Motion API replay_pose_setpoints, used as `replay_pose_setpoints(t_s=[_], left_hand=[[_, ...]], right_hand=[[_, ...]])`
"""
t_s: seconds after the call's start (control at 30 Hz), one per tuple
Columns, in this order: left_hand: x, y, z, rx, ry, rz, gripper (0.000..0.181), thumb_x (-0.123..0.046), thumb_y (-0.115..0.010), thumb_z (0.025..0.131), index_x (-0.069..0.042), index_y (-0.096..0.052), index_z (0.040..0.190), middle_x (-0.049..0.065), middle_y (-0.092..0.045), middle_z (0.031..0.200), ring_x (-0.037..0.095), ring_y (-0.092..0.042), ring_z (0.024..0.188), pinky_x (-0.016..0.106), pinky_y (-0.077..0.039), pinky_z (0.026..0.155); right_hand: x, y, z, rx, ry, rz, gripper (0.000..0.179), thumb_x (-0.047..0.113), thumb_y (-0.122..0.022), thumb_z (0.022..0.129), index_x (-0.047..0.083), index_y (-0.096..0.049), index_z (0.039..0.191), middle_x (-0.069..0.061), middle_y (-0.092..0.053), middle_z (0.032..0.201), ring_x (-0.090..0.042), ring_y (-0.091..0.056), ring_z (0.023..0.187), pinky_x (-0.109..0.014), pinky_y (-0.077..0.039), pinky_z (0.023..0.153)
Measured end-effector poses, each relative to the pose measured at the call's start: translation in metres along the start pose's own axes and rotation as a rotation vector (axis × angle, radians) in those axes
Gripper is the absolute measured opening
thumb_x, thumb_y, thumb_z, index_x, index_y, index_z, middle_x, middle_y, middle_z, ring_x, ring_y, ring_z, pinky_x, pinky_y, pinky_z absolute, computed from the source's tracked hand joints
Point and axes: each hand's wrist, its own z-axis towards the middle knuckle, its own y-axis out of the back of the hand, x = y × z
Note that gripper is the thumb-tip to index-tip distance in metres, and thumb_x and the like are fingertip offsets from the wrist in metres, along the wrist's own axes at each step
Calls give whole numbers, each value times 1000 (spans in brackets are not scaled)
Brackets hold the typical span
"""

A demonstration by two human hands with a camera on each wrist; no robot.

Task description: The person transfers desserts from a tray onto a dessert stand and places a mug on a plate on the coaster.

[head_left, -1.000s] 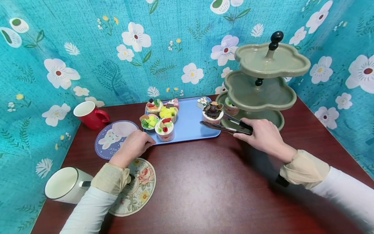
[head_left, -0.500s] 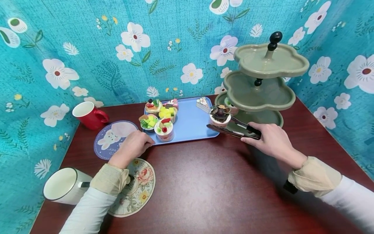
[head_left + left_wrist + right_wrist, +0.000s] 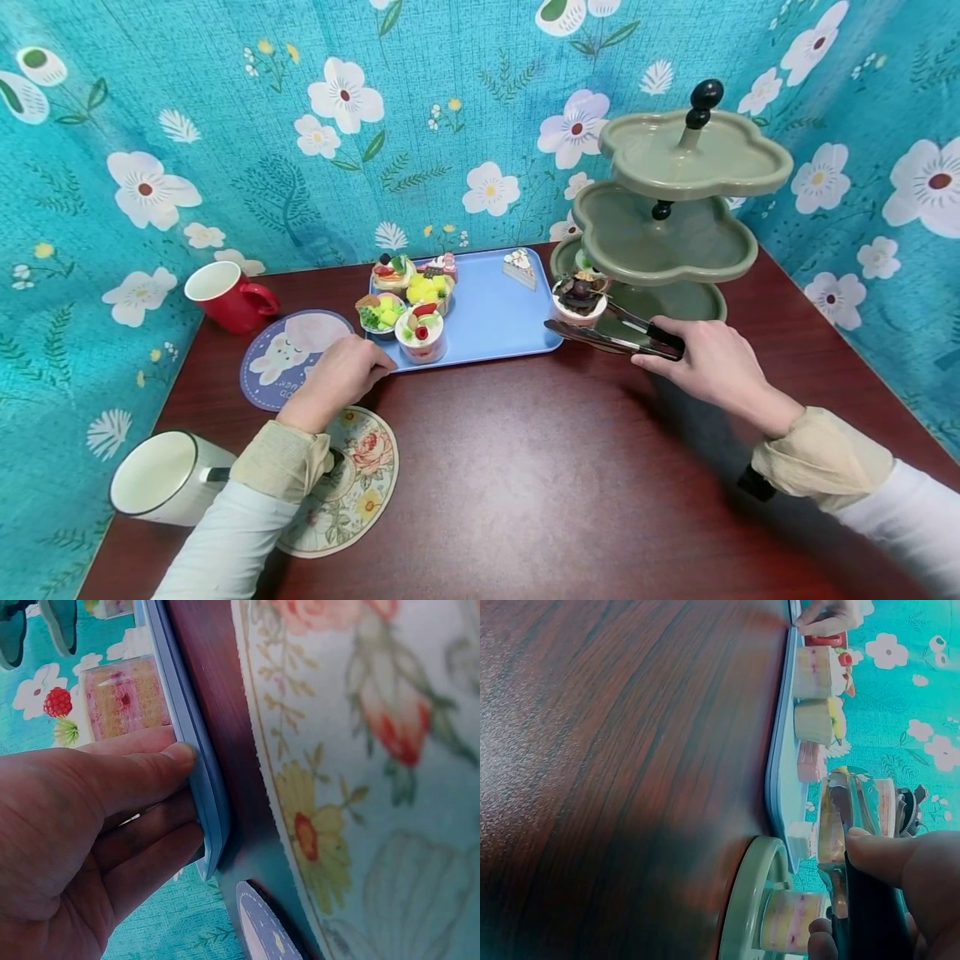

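My right hand (image 3: 708, 358) grips black-handled metal tongs (image 3: 651, 335), whose arms clasp a dessert cup (image 3: 579, 302) with dark chocolate topping. The held cup overlaps the blue tray's right end and the bottom tier of a green three-tier stand (image 3: 667, 242) in the head view. My left hand (image 3: 341, 375) pinches the near left corner of the tray (image 3: 487, 321), thumb on its rim in the left wrist view. Several fruit-topped desserts, among them a cup with a raspberry (image 3: 422, 333), crowd the tray's left end. A cake slice (image 3: 519, 268) lies at its back right.
On the bottom tier stands another layered dessert cup (image 3: 791, 921), mostly hidden in the head view. A red mug (image 3: 228, 296), a bunny mat (image 3: 292, 354), a white mug (image 3: 168, 479) and a floral round mat (image 3: 367, 492) are at the left. A flowered cloth hangs behind.
My right hand has moved right with the tongs and the chocolate dessert cup, from over the tray's right end to the stand's bottom tier. My left hand has stayed on the tray corner.
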Motion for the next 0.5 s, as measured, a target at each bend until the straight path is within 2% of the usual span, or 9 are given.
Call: replay_pose_setpoints(t_s=[0.17,0.33,0.5], left_hand=[[0,0,0,4,0,-12,14,-6,-74,87,-17,-79,81,-1,-74,75,9,-59,65,29,-48,61],[0,0,0,11,0,-10,14,-6,-73,87,-17,-79,81,-1,-74,74,9,-59,64,28,-47,60],[0,1,0,3,-4,-6,14,-6,-74,86,-18,-79,80,-1,-74,73,9,-58,63,28,-47,60]], right_hand=[[-4,-2,-1,2,-1,0,60,52,-77,79,10,-68,121,-6,-64,70,-27,-60,64,-39,-39,47],[-8,-3,-2,-1,-13,-3,61,52,-77,79,10,-68,122,-12,-69,78,-32,-63,69,-43,-42,48],[-12,-3,-2,1,-22,-1,62,52,-77,79,9,-67,123,-15,-70,78,-36,-65,71,-42,-42,48]])
